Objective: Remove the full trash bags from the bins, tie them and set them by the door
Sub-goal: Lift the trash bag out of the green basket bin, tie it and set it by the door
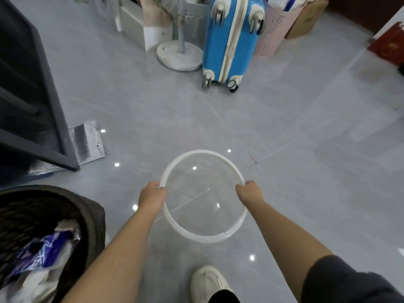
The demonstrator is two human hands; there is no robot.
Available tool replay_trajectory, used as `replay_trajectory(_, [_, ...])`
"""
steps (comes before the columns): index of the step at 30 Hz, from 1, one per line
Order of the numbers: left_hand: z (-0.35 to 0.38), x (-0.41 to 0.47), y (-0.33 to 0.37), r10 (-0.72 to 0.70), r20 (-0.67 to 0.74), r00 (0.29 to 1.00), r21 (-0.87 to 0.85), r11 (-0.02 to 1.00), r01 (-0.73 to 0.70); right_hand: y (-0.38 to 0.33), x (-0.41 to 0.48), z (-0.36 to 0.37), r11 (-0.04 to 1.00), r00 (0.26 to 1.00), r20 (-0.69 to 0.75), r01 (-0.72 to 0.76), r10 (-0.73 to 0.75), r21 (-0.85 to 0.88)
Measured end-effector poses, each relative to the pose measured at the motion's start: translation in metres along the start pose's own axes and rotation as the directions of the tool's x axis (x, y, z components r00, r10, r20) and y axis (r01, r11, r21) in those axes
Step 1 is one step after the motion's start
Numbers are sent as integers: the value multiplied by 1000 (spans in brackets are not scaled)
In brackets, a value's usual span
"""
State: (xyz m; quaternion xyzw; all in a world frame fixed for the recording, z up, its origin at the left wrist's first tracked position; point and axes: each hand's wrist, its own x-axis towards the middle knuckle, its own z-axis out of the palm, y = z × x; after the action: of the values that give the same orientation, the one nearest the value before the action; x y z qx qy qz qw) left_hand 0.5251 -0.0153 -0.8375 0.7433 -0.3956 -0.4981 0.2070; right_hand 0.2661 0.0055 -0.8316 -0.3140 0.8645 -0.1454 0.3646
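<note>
Gripping opposite sides of a white plastic bin ring [197, 237] at lower centre, left hand [153, 194] and right hand [250, 191] curl tight; at lower left, the full dark trash bag [96, 217], probably loose in its round bin [43, 190], may slump and spill.

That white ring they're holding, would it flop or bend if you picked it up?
Probably stiff: the white ring shows a clean round shape though the left hand and right hand grip only its sides. Likely light, since it looks thin. Set on edge, it might roll.
</note>
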Motion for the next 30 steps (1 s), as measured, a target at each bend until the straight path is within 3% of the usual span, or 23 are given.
replay_trajectory(9, [34,27,-45,-141,42,989,7,990,141,44,36,45,988,997,60,-56,48,141])
replay_trajectory(19, [58,32,-46,-174,131,976,-8,984,176,54,46,45,977,987,150,-84,55,194])
replay_trajectory(25, [37,10,-24,9,67,998,-89,996,-4,25,10,48,966,970,226,29,-89,258])
replay_trajectory(30, [-9,-16,7,219,-54,974,-125,966,-224,-29,-41,64,963,876,426,134,-225,233])
